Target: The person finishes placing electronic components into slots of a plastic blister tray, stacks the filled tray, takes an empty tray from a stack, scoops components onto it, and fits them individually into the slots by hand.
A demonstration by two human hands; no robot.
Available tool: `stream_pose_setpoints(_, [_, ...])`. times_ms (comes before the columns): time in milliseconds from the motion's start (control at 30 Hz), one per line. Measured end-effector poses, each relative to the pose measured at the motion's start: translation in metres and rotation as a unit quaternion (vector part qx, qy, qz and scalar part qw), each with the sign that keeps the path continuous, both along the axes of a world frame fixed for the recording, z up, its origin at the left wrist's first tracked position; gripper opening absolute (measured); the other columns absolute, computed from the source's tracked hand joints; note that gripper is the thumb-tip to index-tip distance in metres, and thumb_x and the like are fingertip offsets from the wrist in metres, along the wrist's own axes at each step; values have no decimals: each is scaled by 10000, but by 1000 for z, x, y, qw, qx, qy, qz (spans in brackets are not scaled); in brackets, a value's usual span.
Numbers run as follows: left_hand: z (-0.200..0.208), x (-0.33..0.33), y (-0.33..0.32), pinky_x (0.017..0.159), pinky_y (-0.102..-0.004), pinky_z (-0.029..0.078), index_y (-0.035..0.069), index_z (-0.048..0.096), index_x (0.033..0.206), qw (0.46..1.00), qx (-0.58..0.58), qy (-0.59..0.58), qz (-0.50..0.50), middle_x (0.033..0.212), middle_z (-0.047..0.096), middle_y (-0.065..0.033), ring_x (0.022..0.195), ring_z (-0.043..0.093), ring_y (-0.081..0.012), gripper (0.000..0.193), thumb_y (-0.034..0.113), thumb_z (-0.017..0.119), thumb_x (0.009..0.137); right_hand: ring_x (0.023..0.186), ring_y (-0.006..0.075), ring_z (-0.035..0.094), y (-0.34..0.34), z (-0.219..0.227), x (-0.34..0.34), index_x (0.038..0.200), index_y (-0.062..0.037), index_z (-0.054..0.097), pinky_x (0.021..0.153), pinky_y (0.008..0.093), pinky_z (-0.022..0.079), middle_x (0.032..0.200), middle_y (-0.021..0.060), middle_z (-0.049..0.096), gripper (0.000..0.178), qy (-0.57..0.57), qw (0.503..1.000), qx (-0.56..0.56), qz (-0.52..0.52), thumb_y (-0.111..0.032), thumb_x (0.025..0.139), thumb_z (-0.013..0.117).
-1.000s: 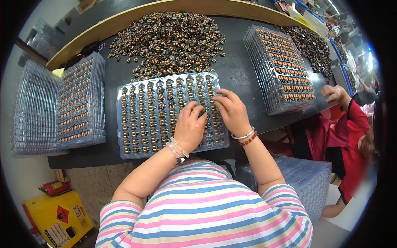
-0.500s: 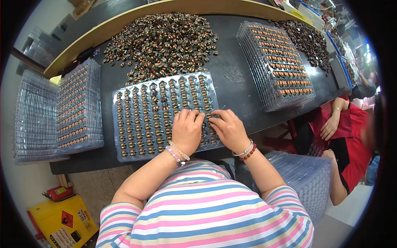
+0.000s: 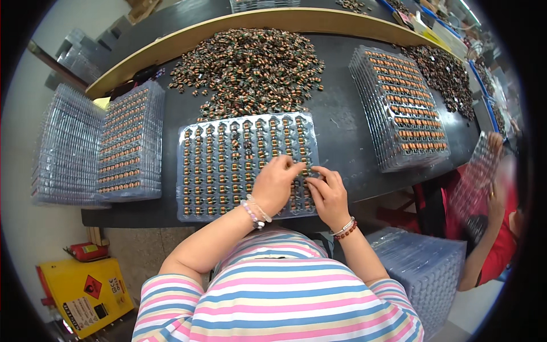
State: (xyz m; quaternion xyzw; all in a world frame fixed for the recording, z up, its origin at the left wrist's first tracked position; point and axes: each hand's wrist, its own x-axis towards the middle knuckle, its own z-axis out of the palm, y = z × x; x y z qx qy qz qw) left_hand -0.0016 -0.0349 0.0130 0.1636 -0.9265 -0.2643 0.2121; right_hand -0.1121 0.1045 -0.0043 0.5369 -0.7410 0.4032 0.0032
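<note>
A clear plastic tray (image 3: 188,218) lies on the dark table before me, its pockets filled in rows with small copper-wound coils. My left hand (image 3: 277,183) is over the right half of the tray, fingers curled together with the fingertips near the right-hand columns. My right hand (image 3: 330,194) is at the tray's right edge, thumb and forefinger brought close together over a coil in the last columns. Whatever is between the fingertips of either hand is too small to make out. Beyond the tray a large heap of loose coils (image 3: 250,68) spreads on the table.
Stacked filled trays stand at left (image 3: 128,142) and right (image 3: 407,108); more clear trays (image 3: 62,154) are far left. A wooden rail (image 3: 319,20) borders the table's back. Stacked clear trays (image 3: 419,256) stand low right, near a co-worker in red (image 3: 501,239). A yellow box (image 3: 85,290) sits lower left.
The whole view has shifted, so the table sits further right and lower. My left fingers have closed up more near the right hand. The co-worker now holds up a clear tray.
</note>
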Motion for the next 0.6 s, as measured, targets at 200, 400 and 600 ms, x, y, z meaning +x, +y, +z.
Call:
stream_pose_setpoints(200, [-11,5,-4,811,-404,476,67,674,875,995,49,73,43,899,652,-79,926,591,-290,109,80,693,768,850,260,561,-5,0,1,925,-14,665,758,356,481,1115,104,612,126,-10,1000,-3,9,-26,801,651])
stream_pose_setpoints(400, [-8,0,-4,916,-450,401,54,641,785,994,-74,40,69,982,615,-75,1078,515,-307,106,136,702,757,849,252,561,-2,2,1,922,-11,667,759,353,477,1116,99,613,126,-6,1000,4,3,-18,796,654])
stream_pose_setpoints(600, [-5,6,-24,909,-445,399,66,635,795,989,-99,63,90,1041,577,-104,1087,492,-306,128,157,714,750,845,248,569,-5,10,1,917,-14,667,746,351,481,1113,97,616,123,20,1000,9,1,-9,794,654])
